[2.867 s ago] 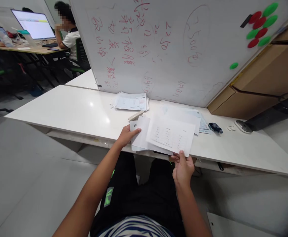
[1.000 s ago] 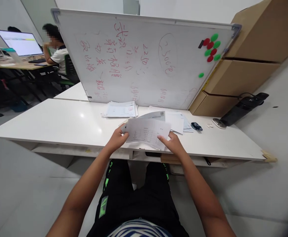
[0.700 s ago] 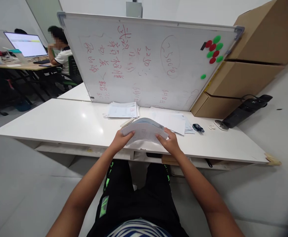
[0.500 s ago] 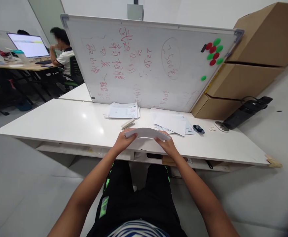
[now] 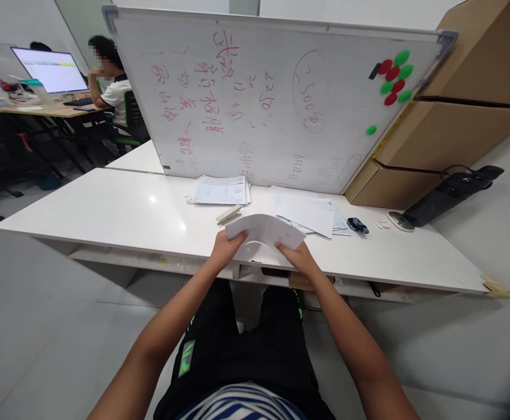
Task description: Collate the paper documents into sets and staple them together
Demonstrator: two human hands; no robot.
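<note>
Between my two hands a bundle of white paper sheets [image 5: 266, 228] bows upward in the middle, just over the desk's front part. My left hand [image 5: 229, 248] pinches its left end, thumb on the near face. At the right end my right hand [image 5: 296, 256] grips it the same way. Faint print shows on the near sheet. Right behind the left end lies a beige stapler [image 5: 229, 214]. Farther back is a stack of printed papers [image 5: 220, 191], and to its right more loose papers [image 5: 311, 214] overlap.
A whiteboard [image 5: 272, 116] with red writing and magnets leans behind the white desk [image 5: 106, 204]. Cardboard boxes [image 5: 456, 134], a black bottle [image 5: 451, 195], a computer mouse [image 5: 399, 221] and a small dark object [image 5: 357, 226] stand or lie rightward. A person [image 5: 115, 87] sits at another desk.
The sheets have tipped so that more of their printed near face shows. Both hands keep hold of the ends. The view has shifted slightly.
</note>
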